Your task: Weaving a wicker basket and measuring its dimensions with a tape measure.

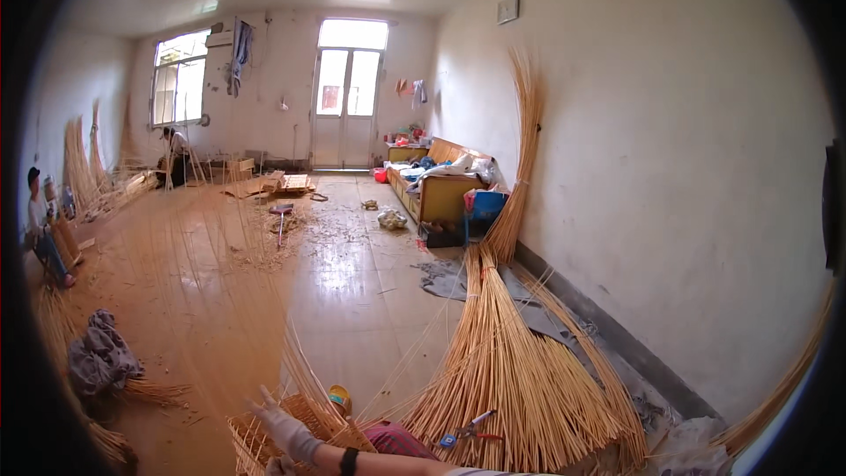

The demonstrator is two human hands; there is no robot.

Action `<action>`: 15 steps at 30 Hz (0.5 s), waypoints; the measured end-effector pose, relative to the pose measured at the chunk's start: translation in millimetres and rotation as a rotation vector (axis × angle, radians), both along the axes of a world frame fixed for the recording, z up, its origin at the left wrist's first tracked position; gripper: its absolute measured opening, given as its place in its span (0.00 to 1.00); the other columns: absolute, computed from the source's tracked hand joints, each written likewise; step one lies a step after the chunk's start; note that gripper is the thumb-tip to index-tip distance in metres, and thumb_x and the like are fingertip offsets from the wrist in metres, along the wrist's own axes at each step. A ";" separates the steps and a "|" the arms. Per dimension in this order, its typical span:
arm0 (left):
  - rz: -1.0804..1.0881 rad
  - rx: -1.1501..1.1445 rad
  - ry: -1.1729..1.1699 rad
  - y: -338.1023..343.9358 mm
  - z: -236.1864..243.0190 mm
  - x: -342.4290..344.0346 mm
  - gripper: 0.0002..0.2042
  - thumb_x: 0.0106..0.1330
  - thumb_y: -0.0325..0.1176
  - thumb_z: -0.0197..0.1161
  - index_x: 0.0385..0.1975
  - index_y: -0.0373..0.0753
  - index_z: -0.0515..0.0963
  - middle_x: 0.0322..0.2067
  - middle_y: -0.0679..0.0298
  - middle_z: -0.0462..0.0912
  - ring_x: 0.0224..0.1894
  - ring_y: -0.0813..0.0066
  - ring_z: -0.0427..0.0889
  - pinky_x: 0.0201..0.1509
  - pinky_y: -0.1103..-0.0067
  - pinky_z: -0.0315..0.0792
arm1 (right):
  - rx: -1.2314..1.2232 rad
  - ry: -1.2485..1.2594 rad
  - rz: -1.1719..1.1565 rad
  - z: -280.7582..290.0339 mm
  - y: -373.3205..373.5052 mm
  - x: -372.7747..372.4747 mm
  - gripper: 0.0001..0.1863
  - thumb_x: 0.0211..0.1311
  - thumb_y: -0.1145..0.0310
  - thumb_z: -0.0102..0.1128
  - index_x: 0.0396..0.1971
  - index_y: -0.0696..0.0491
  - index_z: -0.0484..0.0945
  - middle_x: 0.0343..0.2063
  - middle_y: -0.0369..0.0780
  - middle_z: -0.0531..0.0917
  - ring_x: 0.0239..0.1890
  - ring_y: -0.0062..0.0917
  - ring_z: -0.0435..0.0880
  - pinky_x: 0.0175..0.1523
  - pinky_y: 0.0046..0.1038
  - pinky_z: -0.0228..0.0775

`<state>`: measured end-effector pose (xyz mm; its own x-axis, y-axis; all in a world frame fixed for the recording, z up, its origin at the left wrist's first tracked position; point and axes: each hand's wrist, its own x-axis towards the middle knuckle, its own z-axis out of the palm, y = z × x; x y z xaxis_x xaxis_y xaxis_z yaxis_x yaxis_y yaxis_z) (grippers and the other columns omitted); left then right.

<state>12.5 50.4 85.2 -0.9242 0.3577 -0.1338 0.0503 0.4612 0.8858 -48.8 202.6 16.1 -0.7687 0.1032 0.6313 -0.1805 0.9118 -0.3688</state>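
A partly woven basket (251,441) of pale strips sits at the bottom, long loose stakes rising from it. My right hand (291,432), in a pale glove with a dark band at the wrist, reaches across from the lower right over the basket, fingers raised and apart among the stakes. My left hand (280,467) shows only as a small gloved part at the lower edge, fingers hidden. A yellow container (339,398) stands behind the basket. Blue-handled cutters (449,439) and a red-handled tool (489,438) lie on a large bundle of thin rods (520,370) to the right.
Two people (37,216) (174,154) work at the left. A grey cloth (101,353) lies left of me. An upright rod bundle (520,150) leans on the right wall by a laden wooden bench (441,198). A dustpan (280,210) and scattered scraps are on the floor.
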 end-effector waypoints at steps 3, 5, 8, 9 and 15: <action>0.013 -0.024 0.020 -9.0 -4.6 0.3 0.10 0.70 0.40 0.70 0.39 0.43 0.79 0.25 0.66 0.83 0.24 0.75 0.82 0.27 0.76 0.79 | -0.420 0.194 0.026 38.8 -3.2 18.9 0.37 0.69 0.74 0.61 0.75 0.51 0.56 0.65 0.51 0.73 0.61 0.37 0.80 0.59 0.37 0.79; 0.042 -0.017 0.075 -9.4 -3.8 3.1 0.10 0.70 0.42 0.70 0.38 0.43 0.80 0.25 0.66 0.83 0.23 0.75 0.83 0.26 0.77 0.79 | -0.975 0.042 0.063 37.6 15.6 80.0 0.29 0.72 0.73 0.59 0.70 0.52 0.63 0.55 0.46 0.78 0.53 0.32 0.82 0.54 0.35 0.80; 0.242 0.038 0.341 3.6 0.8 28.8 0.21 0.64 0.25 0.65 0.59 0.40 0.76 0.56 0.53 0.80 0.57 0.61 0.81 0.65 0.71 0.73 | -1.429 -0.179 -0.090 15.1 53.8 172.8 0.18 0.76 0.70 0.55 0.62 0.53 0.73 0.41 0.39 0.87 0.40 0.26 0.86 0.46 0.31 0.83; 0.105 0.083 0.526 6.1 6.3 29.8 0.25 0.64 0.28 0.66 0.63 0.41 0.73 0.61 0.50 0.76 0.60 0.54 0.78 0.65 0.67 0.73 | -1.352 -0.076 -0.063 11.4 62.5 185.0 0.17 0.76 0.71 0.55 0.61 0.54 0.74 0.42 0.39 0.86 0.40 0.24 0.85 0.46 0.29 0.81; -0.284 -0.289 0.425 48.4 12.0 69.0 0.42 0.63 0.31 0.67 0.78 0.54 0.54 0.62 0.50 0.69 0.54 0.46 0.82 0.57 0.59 0.78 | -0.338 -0.080 -0.107 79.3 77.0 108.8 0.26 0.68 0.77 0.60 0.66 0.51 0.74 0.52 0.47 0.83 0.48 0.34 0.85 0.56 0.31 0.77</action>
<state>81.5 98.8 97.2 -0.7914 0.6032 0.0989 0.5306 0.5975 0.6012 60.0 279.6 95.4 -0.7877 0.3782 0.4863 -0.0495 0.7479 -0.6619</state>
